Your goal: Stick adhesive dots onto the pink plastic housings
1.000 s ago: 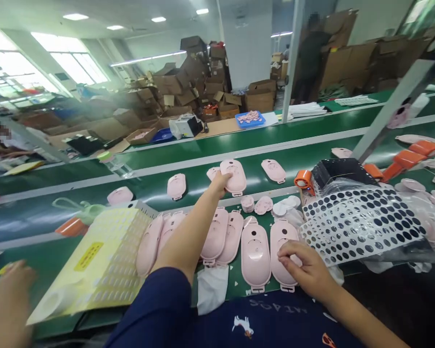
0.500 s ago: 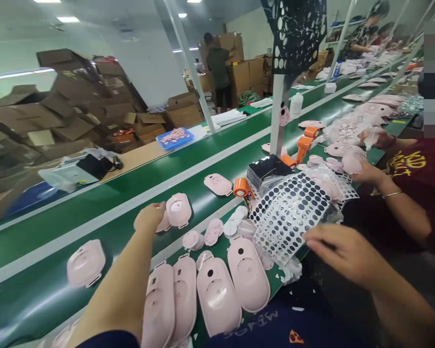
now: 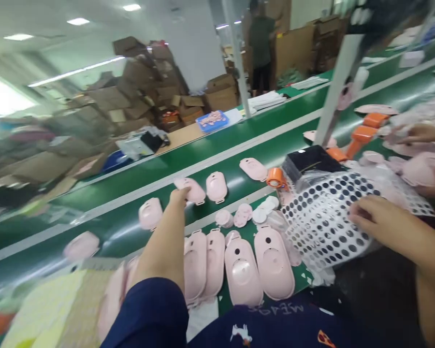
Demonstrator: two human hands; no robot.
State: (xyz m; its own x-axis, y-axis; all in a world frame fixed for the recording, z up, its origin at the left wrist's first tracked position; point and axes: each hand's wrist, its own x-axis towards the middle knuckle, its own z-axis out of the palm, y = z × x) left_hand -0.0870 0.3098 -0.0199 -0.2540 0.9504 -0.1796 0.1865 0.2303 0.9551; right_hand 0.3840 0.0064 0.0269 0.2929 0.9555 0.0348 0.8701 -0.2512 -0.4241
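Observation:
My left hand (image 3: pixel 180 194) reaches across the green conveyor belt, its fingers closed on the near left end of a pale pink plastic cover (image 3: pixel 195 192). Just right of it lies another pink cover (image 3: pixel 216 187); a third cover (image 3: pixel 150 213) is to its left. My right hand (image 3: pixel 373 216) is over the right part of a white sheet of black round stickers (image 3: pixel 322 222). Its fingers are curled together, and whether anything sits between them is hidden. In front of me, several longer pink shells (image 3: pixel 242 273) lean side by side.
Stacks of pink discs (image 3: pixel 224 218) and white discs (image 3: pixel 264 209) lie behind the shells. Beyond the sheet are a black stack (image 3: pixel 311 162) and an orange handheld part (image 3: pixel 275 177). A slanted white post (image 3: pixel 339 96) rises there. A co-worker's hand (image 3: pixel 426 133) is at far right.
The view has turned left, so things appear farther right. My left hand has moved the pink cover toward the belt's far side. My right hand has shifted farther over the sticker sheet.

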